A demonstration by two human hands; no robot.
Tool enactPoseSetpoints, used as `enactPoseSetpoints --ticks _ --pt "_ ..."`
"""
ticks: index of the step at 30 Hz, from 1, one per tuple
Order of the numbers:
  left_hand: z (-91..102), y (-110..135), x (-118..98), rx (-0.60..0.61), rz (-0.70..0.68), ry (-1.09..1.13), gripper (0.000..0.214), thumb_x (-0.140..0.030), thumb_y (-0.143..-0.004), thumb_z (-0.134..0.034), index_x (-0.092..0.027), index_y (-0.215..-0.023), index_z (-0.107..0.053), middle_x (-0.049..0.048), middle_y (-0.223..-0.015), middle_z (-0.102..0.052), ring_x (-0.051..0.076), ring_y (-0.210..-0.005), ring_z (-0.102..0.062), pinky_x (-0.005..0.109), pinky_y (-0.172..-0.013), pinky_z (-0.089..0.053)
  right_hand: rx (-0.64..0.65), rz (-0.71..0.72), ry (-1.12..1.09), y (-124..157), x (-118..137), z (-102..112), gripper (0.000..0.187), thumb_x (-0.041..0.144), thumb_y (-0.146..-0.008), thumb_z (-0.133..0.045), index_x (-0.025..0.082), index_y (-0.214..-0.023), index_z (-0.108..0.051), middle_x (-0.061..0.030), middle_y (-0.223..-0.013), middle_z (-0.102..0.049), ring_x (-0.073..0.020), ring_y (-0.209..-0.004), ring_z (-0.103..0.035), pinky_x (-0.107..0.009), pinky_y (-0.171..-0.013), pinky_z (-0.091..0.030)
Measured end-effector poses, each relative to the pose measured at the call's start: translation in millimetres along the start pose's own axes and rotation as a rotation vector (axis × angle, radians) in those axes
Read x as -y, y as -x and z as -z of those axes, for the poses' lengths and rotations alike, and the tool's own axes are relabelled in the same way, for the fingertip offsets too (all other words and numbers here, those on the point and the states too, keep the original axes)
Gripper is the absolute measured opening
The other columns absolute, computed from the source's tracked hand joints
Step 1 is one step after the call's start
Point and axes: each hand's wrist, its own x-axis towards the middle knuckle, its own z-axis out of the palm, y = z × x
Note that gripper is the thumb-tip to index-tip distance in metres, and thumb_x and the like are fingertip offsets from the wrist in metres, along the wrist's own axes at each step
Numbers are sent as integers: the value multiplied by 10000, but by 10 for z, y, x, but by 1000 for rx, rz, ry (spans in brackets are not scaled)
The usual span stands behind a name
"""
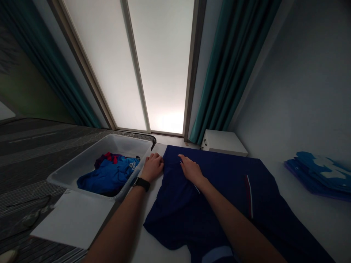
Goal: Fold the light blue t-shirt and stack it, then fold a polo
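A dark navy shirt lies spread over a white table, with red-and-white trim on its right part and a light-blue band near the front edge. My left hand, a black watch on its wrist, is at the shirt's left edge with fingers curled in; the fingertips are partly hidden. On the shirt's upper left part rests my right hand, its fingers stretched toward the left and laid on the cloth.
Left of the table stands a translucent plastic bin holding blue and red clothes. Blue and purple folded items lie at the right. A white cabinet stands behind the table, near teal curtains and a frosted sliding door.
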Motion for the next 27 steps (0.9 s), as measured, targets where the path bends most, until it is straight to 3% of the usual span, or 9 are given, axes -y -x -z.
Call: enactPoseSetpoints --ticks 7,18,27 --pt "-2 21 -4 -4 65 -40 161 -179 -852 -450 -205 -805 -601 84 -1005 -605 272 -1021 -515 422 -854 -376 -17 -18 -40 3 19 42 406 280 -994 -329 317 -1398 -348 -63 -1287 -573 -238 -997 -641 -346 -802 -453" --pt "57 38 -41 -6 88 -35 221 -170 -895 -409 -194 -855 -625 99 -1003 -614 271 -1008 -526 414 -866 -394 34 9 55 33 35 49 367 251 -986 -324 311 -1322 -458 -63 -1202 -596 -238 -917 -655 -337 -744 -453" --pt "14 11 11 -161 65 364 281 -98 -857 -376 -189 -917 -636 71 -964 -637 223 -979 -559 372 -884 -457 45 24 4 31 27 92 346 229 -962 -342 290 -1245 -531 -70 -1164 -608 -234 -914 -648 -337 -763 -442"
